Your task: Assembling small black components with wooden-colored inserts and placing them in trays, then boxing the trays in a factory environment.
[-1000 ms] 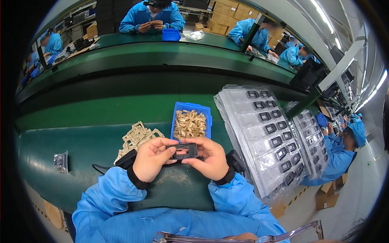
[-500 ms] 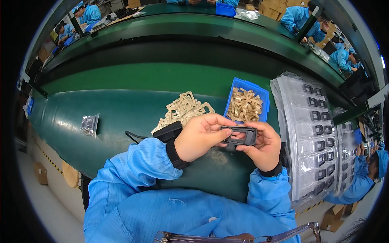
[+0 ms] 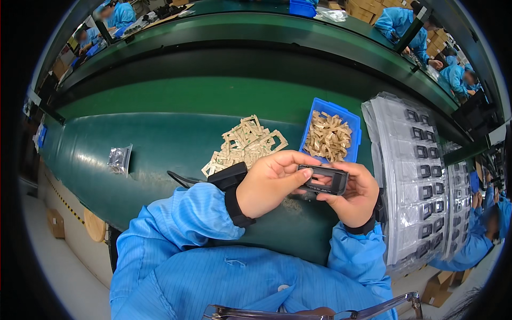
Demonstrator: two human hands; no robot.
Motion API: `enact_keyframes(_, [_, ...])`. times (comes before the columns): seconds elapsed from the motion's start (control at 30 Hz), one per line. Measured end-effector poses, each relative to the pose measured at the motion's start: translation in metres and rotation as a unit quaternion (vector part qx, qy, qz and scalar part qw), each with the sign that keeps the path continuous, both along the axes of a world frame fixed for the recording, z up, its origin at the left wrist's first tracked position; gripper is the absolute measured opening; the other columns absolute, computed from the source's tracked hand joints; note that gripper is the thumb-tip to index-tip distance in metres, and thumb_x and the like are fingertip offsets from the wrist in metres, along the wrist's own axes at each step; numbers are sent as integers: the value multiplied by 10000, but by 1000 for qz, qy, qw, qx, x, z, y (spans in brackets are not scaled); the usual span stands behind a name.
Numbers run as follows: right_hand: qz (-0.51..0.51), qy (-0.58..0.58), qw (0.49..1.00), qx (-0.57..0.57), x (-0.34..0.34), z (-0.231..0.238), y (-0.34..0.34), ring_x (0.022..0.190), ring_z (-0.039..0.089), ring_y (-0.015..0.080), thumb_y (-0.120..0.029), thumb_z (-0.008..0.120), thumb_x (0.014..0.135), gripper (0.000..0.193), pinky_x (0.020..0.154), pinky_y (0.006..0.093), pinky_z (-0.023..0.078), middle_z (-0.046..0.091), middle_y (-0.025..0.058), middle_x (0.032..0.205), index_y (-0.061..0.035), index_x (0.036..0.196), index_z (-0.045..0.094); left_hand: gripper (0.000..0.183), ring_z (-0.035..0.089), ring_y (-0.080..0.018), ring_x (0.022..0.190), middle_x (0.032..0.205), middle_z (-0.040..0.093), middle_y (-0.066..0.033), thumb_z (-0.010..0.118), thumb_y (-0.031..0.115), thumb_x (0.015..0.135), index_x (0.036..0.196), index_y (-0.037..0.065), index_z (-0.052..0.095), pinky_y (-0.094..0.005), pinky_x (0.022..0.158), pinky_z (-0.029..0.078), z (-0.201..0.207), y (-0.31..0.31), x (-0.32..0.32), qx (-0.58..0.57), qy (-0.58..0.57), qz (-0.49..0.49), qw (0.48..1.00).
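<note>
Between both hands I hold a small black rectangular plastic frame [image 3: 339, 183] with an opening in its middle. My left hand [image 3: 273, 184] is closed on its left end, the thumb lying on the upper face. My right hand [image 3: 356, 196] grips the right end between thumb and fingers. Just beyond the hands lies a loose pile of beige frame-shaped pieces [image 3: 246, 143] on the green table mat. Behind my right hand stands a blue bin [image 3: 356, 130] filled with small tan strips [image 3: 326, 136].
Clear plastic trays [image 3: 397, 181] with rows of black frames are stacked on the right. A small bagged part [image 3: 119, 160] lies to the left on the green mat [image 3: 80, 138]. A dark box with a cable [image 3: 229, 176] sits at my left wrist. Co-workers in blue occupy nearby benches.
The black frame has been turned a little, and its face with the opening shows more fully. Both hands keep their hold; the whole view has shifted slightly.
</note>
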State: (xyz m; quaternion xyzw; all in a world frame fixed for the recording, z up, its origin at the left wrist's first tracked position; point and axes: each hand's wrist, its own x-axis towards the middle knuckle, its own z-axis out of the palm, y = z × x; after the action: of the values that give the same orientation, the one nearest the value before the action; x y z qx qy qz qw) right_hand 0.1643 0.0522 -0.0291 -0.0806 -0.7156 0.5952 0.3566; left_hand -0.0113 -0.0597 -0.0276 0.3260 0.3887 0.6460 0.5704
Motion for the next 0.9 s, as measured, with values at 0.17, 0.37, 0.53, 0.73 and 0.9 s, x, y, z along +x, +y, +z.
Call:
enact_keyframes(0.17, [-6, 3, 999, -41, 3, 0, 3, 1017, 685, 242, 89, 779, 750, 531, 894, 353, 570, 668, 179, 1089, 60, 1219, 532, 288, 657, -97, 986, 1126, 687, -70, 549, 42, 981, 1266, 17, 584, -218, 790, 539, 9, 0, -5, -6, -25, -34, 999])
enact_keyframes(0.37, [-2, 4, 1000, -4, 4, 1, 3, 1010, 683, 230, 79, 790, 745, 534, 893, 353, 565, 670, 180, 1089, 60, 1216, 537, 283, 657, -92, 975, 1129, 684, -83, 550, 5, 967, 1248, -9, 581, -214, 786, 543, 9, -1, -2, 4, -10, -32, 999])
enact_keyframes(0.53, [1, 8, 1000, 1, 4, 3, 2, 1018, 680, 236, 82, 791, 742, 538, 897, 360, 566, 667, 186, 1095, 63, 1215, 537, 280, 652, -95, 995, 1131, 682, -81, 548, 10, 970, 1249, -3, 572, -220, 799, 541, 8, -2, -1, 12, -19, -34, 999])
enact_keyframes(0.73, [8, 23, 1000, -4, 4, -1, 2, 1035, 676, 249, 90, 792, 735, 552, 909, 370, 565, 653, 201, 1135, 61, 1223, 536, 268, 650, -104, 1024, 1146, 679, -78, 543, 31, 984, 1250, 15, 569, -221, 807, 536, 6, -4, 2, 8, -23, -26, 999])
enact_keyframes(0.9, [17, 21, 999, 40, 5, -3, 4, 1045, 674, 259, 85, 798, 731, 556, 919, 372, 562, 640, 207, 1174, 51, 1223, 543, 250, 657, -119, 1037, 1158, 677, -82, 540, 43, 992, 1240, 18, 571, -220, 811, 531, 9, -5, 1, 8, -9, -29, 1000])
